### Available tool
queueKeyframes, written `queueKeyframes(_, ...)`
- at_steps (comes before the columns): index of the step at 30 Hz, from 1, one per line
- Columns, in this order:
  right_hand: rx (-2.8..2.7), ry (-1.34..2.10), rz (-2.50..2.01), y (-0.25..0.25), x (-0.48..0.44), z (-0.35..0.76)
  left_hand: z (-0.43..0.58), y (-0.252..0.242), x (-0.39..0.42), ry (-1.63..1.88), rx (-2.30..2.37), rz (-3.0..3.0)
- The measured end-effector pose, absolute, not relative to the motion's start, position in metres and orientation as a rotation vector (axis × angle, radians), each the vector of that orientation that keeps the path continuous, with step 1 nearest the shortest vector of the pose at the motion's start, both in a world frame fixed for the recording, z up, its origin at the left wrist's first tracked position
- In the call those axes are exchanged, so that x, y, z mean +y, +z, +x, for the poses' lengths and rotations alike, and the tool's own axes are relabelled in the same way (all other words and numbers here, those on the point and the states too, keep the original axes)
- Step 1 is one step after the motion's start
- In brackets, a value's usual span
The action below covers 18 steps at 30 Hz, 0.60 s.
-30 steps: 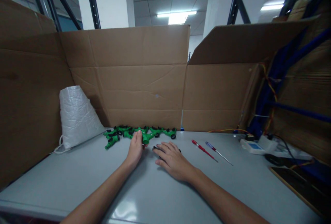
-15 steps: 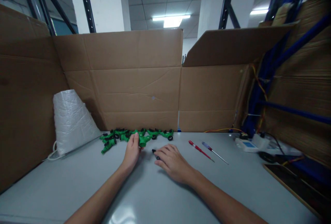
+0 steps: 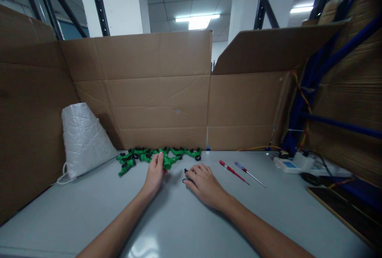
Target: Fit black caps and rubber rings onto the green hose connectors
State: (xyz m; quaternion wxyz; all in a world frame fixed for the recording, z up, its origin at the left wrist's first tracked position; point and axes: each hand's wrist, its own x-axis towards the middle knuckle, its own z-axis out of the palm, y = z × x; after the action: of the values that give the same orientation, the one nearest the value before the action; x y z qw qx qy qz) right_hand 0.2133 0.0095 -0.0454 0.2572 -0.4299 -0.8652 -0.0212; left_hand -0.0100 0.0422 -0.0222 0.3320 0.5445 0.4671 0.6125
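Observation:
My left hand (image 3: 154, 175) is closed around a green branched plastic fitting (image 3: 169, 163), held just above the table. A small red bit (image 3: 165, 171) shows below its fingers. Low over the table, my right hand (image 3: 205, 184) has its fingers curled on a small black part (image 3: 185, 170), mostly hidden by the fingertips. By the thumb tip a thin black ring (image 3: 184, 181) shows; whether it belongs to that part I cannot tell. Behind my left hand lies a row of similar green fittings (image 3: 127, 165) with black pieces on them, along the cardboard.
To the right lie a red screwdriver (image 3: 234, 172) and one with a blue, clear handle (image 3: 250, 174). A white padded bag (image 3: 86, 142) leans at the left. A power strip (image 3: 288, 165) with cables sits at the right by a blue rack post. Cardboard walls (image 3: 155, 103) enclose the table (image 3: 167, 226).
My right hand has slid slightly right, and the black part has moved with it. My left hand keeps hold of the green fitting. The view has shifted a little.

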Motion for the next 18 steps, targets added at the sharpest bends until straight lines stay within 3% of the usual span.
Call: queueKeyframes(18,-2.360,-0.100,-1.173,-0.0467,0.0107,0.2128,-0.0060,-0.0211,0.0375,1.542,1.192,1.552)
